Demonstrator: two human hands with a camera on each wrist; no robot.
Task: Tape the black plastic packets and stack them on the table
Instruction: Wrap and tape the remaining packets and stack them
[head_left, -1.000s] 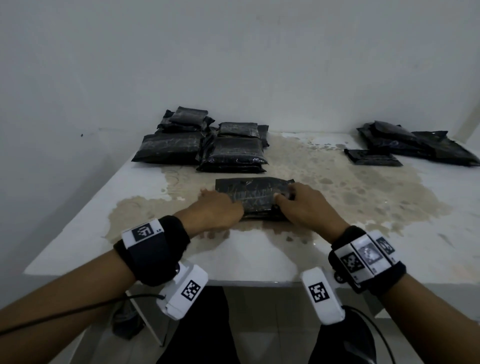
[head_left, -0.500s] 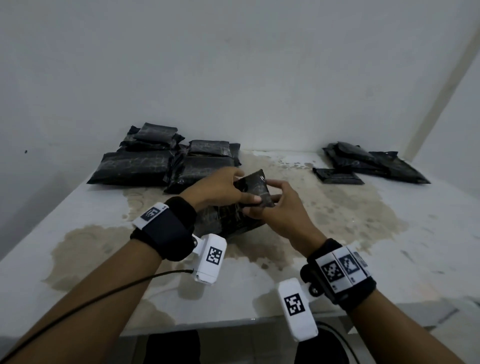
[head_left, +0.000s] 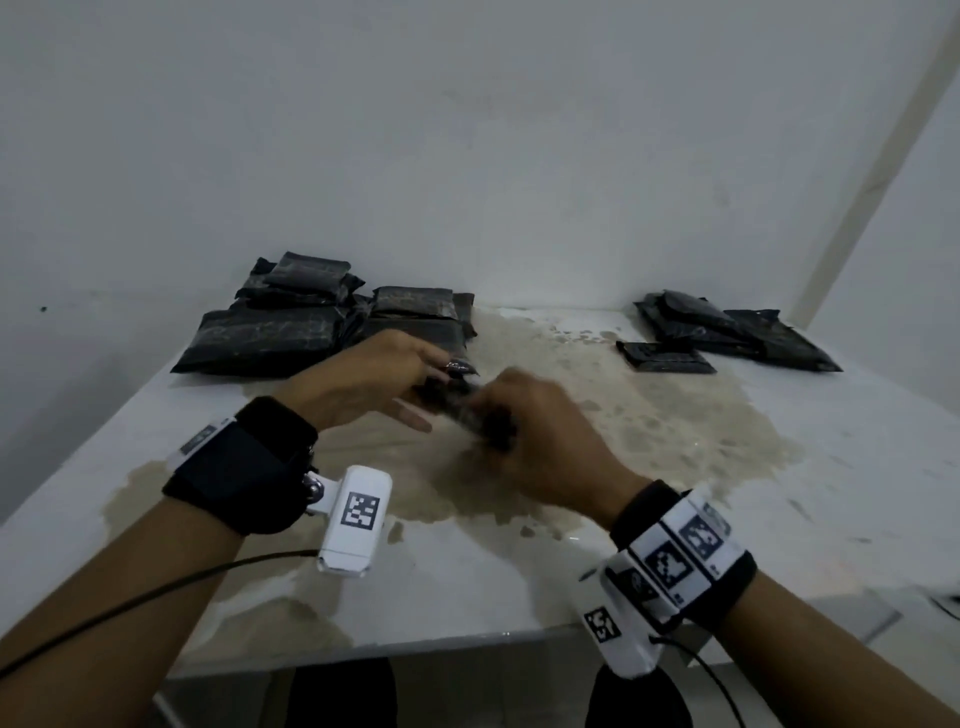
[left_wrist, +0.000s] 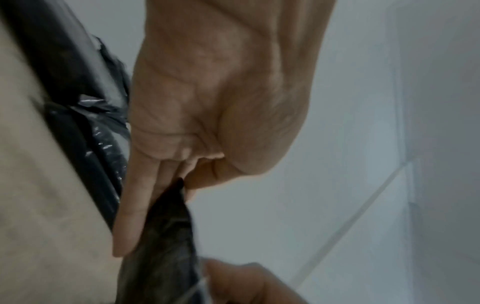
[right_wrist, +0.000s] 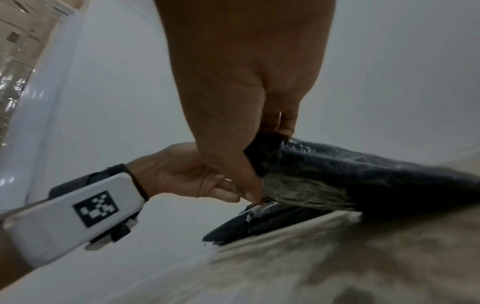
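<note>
Both my hands hold one black plastic packet (head_left: 470, 410) above the middle of the table (head_left: 779, 519). My left hand (head_left: 384, 374) pinches its far end between thumb and fingers, which shows in the left wrist view on the packet (left_wrist: 166, 232). The right hand (head_left: 530, 431) grips the near end, fingers curled round the crumpled packet (right_wrist: 363, 172). The hands hide most of the packet, and the picture is blurred there. A pile of black packets (head_left: 291, 322) lies at the back left of the table.
A second group of black packets (head_left: 727, 332) lies at the back right, with one flat packet (head_left: 665, 358) in front of it. The table top has a large brown stain across its middle. A white wall stands close behind the table.
The packet lay flat on the table under both hands; it has been lifted and turned, and the right hand has moved over its near end. The view has shifted.
</note>
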